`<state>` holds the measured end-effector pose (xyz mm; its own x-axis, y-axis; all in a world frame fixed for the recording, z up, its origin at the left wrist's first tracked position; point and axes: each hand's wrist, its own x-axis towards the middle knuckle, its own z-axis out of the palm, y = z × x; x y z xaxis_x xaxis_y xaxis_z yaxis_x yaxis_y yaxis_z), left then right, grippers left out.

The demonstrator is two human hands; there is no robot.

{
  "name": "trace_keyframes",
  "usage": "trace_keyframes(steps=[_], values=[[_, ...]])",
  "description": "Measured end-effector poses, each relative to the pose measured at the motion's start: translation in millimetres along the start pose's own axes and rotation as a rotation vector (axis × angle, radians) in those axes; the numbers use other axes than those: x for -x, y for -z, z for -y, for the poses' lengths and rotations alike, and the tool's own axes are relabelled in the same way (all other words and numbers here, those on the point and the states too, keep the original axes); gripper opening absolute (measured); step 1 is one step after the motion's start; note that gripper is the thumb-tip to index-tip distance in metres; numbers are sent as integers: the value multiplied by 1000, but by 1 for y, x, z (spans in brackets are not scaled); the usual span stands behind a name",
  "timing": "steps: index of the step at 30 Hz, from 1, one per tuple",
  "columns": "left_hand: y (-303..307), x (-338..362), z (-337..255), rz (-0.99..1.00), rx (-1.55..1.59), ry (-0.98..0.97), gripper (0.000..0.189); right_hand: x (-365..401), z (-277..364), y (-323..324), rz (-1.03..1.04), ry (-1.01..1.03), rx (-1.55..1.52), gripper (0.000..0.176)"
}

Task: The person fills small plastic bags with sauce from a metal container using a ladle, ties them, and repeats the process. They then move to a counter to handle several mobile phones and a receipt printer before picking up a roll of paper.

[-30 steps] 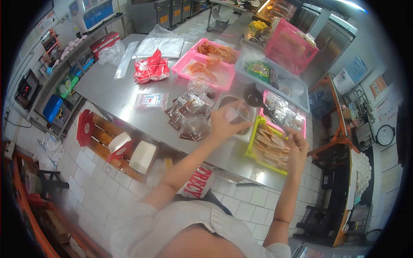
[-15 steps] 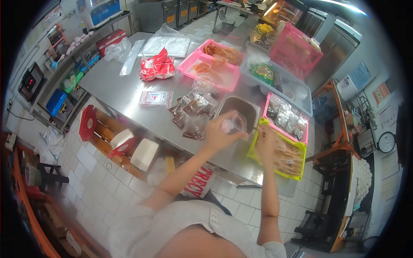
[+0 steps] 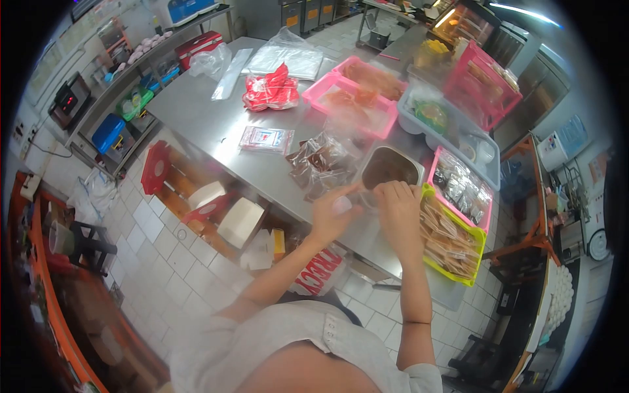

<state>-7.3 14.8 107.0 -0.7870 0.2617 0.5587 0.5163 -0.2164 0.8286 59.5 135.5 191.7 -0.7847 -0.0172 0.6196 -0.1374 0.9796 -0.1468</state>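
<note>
A small clear cup [image 3: 369, 198] sits between my hands at the near edge of the metal pan [image 3: 393, 165], which has something brown inside. My left hand [image 3: 334, 213] is curled around the cup's left side, with something small and whitish [image 3: 341, 205] at its palm. Over the cup and the pan's near rim, my right hand [image 3: 398, 208] has its fingers pinched together; what they hold is hidden. Clear packets of dark brown contents [image 3: 319, 162] lie left of the pan.
On the steel table [image 3: 216, 131] are a red bag [image 3: 270, 90], flat packets [image 3: 265, 139], plastic sheets [image 3: 285, 57] and a pink basket [image 3: 314, 98]. To the right stand a clear bin [image 3: 488, 171], a pink tray of packets [image 3: 462, 187] and a yellow-green tray [image 3: 465, 280] holding brown packs.
The view has shifted, so the table things appear farther right. My right hand has moved in towards my left hand and the cup, its fingers now over the pan's near edge.
</note>
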Motion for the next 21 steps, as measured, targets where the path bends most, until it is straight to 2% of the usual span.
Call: trace_keyframes(steps=[2,3,5,6,8,10,12,13,16,21], values=[[11,-1,1,-3,8,-40,29,-5,10,8,21,29,34,5],[16,-2,-5,-8,3,-36,29,-5,14,9,37,50,76,5],[24,-4,-21,5,67,129,18,-4,19,5,17,41,-23,4],[29,-5,-22,3,65,130,18,-4,21,3,-8,30,-117,4],[40,-7,-24,75,-107,-104,16,-2,26,2,24,-21,-202,5],[45,-4,-32,55,-153,-65,14,1,32,1,55,-73,-285,7],[49,1,-37,35,-194,-24,13,4,39,-1,111,-216,-687,15],[52,4,-37,47,-197,-10,8,6,43,-4,115,-215,-688,15],[59,13,-41,58,-201,30,9,16,55,-17,120,-168,-580,19],[70,24,-38,77,-227,71,13,27,69,-29,80,-270,-639,15]])
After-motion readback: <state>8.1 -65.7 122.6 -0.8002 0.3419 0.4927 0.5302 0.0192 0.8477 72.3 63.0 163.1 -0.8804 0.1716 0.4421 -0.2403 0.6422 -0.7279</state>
